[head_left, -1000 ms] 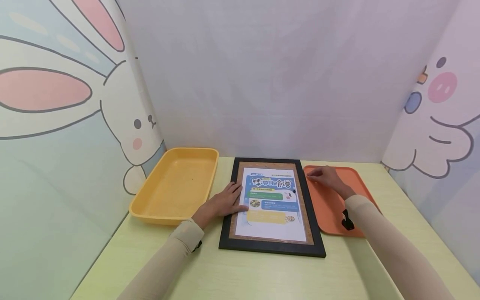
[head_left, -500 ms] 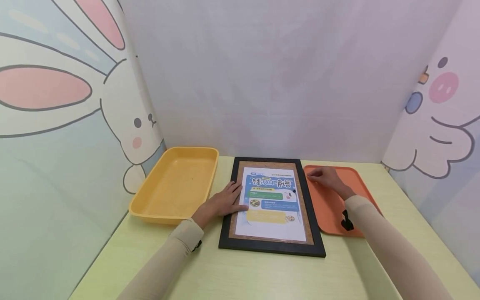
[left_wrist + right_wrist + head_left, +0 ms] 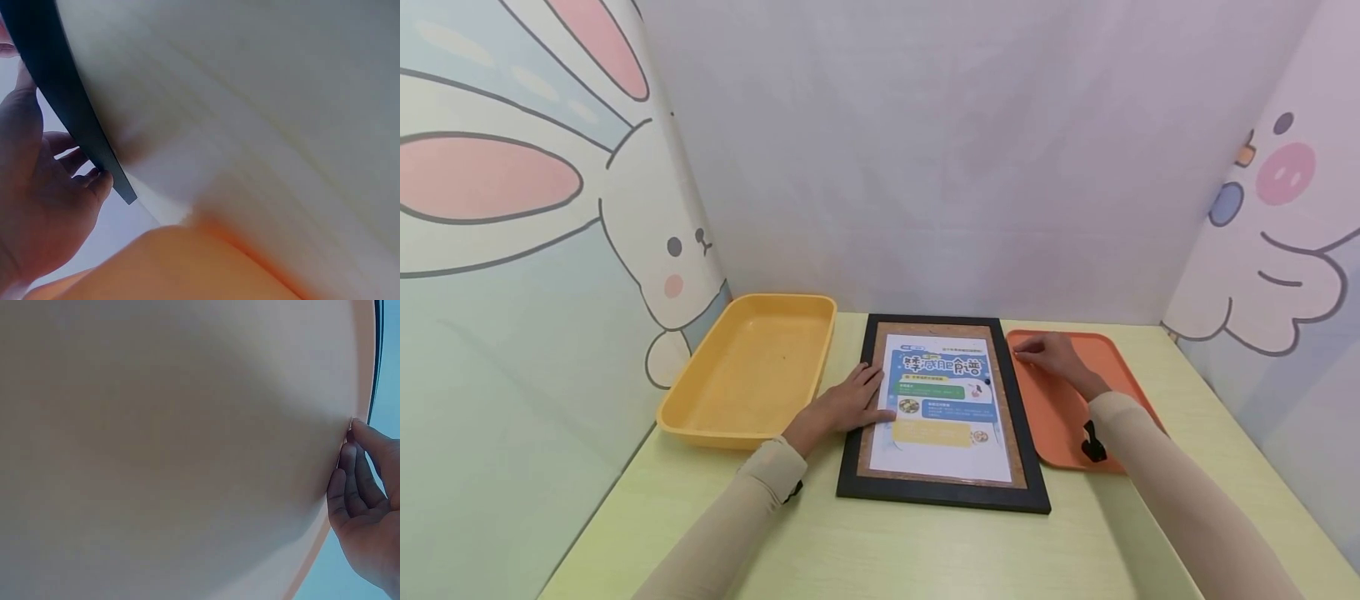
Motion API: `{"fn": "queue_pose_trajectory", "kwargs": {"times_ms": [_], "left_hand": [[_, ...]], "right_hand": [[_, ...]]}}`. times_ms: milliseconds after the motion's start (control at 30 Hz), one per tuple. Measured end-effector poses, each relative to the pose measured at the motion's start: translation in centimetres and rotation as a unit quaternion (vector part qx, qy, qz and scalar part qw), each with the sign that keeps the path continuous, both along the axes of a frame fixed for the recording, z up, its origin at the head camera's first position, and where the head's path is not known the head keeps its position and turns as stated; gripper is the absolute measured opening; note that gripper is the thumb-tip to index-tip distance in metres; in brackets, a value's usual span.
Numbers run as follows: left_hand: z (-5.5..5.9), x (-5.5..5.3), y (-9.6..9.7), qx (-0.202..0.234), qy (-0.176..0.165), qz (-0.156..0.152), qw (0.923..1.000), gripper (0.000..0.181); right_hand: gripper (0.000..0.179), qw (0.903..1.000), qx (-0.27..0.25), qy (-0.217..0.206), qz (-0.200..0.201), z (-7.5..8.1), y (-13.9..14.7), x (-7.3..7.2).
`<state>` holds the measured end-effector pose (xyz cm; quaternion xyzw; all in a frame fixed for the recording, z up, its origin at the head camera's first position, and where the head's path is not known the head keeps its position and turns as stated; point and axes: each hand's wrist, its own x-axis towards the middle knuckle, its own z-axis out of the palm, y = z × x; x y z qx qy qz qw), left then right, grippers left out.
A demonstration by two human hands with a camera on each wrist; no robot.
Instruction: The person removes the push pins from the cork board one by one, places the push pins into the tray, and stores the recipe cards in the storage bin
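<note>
A cork board with a black frame [image 3: 944, 497] lies flat on the table, with a printed poster [image 3: 943, 461] on it. A small black dot [image 3: 988, 382] shows near the poster's right side. My left hand [image 3: 844, 403] rests across the frame's left edge, fingers extended onto the poster. In the left wrist view that hand touches the black frame edge [image 3: 69, 100]. My right hand [image 3: 1054, 357] is at the upper left of the orange tray [image 3: 1060, 421], fingertips drawn together. In the right wrist view a tiny light bit shows at its fingertips, too small to identify.
To the left of the board stands a deeper yellow tray [image 3: 763, 367]. The orange tray lies close along the board's right side. A pale wall [image 3: 940, 167] closes the back of the table [image 3: 925, 550], and cartoon-printed walls stand at both sides.
</note>
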<state>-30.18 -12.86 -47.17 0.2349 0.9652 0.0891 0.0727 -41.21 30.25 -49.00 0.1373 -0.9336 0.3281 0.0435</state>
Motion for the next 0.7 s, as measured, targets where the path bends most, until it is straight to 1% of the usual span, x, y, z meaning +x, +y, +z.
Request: {"fn": "queue_pose_trajectory", "kwargs": {"times_ms": [167, 367, 600, 700], "left_hand": [[-0.04, -0.04, -0.02, -0.006, -0.003, 0.001, 1.0, 0.099], [-0.04, -0.06, -0.03, -0.008, -0.003, 0.002, 1.0, 0.099], [0.28, 0.08, 0.02, -0.007, -0.005, 0.003, 1.0, 0.098], [0.31, 0.12, 0.05, -0.008, -0.01, 0.004, 0.9999, 0.098]], "right_hand": [[0.024, 1.0, -0.002, 0.005, 0.003, -0.24, 0.13, -0.12], [0.025, 1.0, -0.001, 0.001, -0.001, -0.23, 0.22, -0.14], [0.025, 1.0, -0.002, 0.005, 0.002, 0.03, 0.15, 0.39], [0.026, 1.0, 0.001, 0.006, 0.002, 0.15, 0.13, 0.64]]}}
